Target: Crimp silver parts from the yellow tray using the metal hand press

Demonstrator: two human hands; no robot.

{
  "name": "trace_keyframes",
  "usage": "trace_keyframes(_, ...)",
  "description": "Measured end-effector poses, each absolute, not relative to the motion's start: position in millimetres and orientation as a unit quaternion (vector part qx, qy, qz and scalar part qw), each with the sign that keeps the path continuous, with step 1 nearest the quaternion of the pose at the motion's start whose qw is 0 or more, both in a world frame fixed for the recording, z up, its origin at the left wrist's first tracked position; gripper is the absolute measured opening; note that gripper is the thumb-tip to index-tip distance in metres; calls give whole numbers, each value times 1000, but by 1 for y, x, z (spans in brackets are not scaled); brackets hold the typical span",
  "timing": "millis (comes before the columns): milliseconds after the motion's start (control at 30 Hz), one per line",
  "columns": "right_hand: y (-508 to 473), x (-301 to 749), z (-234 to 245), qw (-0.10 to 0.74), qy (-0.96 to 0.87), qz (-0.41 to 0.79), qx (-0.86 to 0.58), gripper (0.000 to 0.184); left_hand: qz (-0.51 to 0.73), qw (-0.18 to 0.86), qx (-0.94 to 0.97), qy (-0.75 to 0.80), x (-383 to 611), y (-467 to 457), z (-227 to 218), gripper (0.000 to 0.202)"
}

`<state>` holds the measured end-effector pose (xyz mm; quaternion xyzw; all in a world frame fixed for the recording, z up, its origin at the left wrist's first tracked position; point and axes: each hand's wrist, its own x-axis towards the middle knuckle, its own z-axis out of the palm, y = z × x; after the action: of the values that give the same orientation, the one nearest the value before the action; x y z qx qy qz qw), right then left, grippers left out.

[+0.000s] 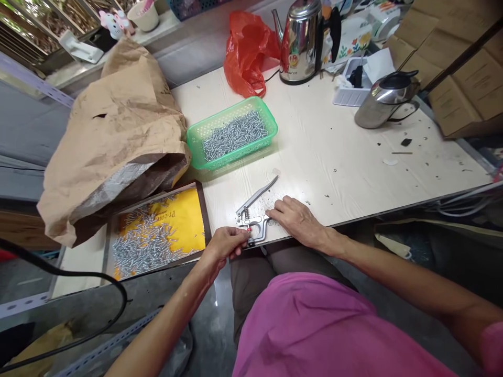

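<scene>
A silver pair of snap-fastener pliers [258, 221] lies at the table's front edge, its upper lever raised and its spring showing. My left hand [228, 242] is closed in a pinch at the pliers' jaw, by a small red part. Whatever sits between those fingertips is too small to make out. At the other end of the tool, my right hand [293, 217] has its fingers curled on the frame, and its palm hides part of it. Tiny loose pieces are scattered around the right fingertips. A shallow tray [201, 209] of small metal pins [147, 243] stands beside my left hand.
Behind the pliers, a green plastic basket [231, 163] holds many metal pins. A brown paper sack [113, 131] leans over the left side. Farther back are a red plastic bag [247, 57], a steel kettle [301, 47] and a steel jug [383, 104]. A black cable [78, 273] hangs at left.
</scene>
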<state>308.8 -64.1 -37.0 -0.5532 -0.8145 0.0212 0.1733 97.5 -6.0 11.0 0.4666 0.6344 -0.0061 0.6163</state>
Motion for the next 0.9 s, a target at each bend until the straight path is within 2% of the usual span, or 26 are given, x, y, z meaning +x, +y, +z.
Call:
trace_keyframes(267,-59,313,-19,145,-821,78,-547,19,-13,619,459,637,97,-8,7,31)
trace_keyframes(467,1,330,-18,114,-836,13,-536,20,-10,607,461,647,99,-11,10,28)
trace_keyframes(667,52,347,-18,64,-899,31,-432,22,-20,600,468,649,103,-12,10,28)
trace_keyframes(900,58,347,-16,40,-904,33,-424,21,-16,608,446,656,105,-13,10,26)
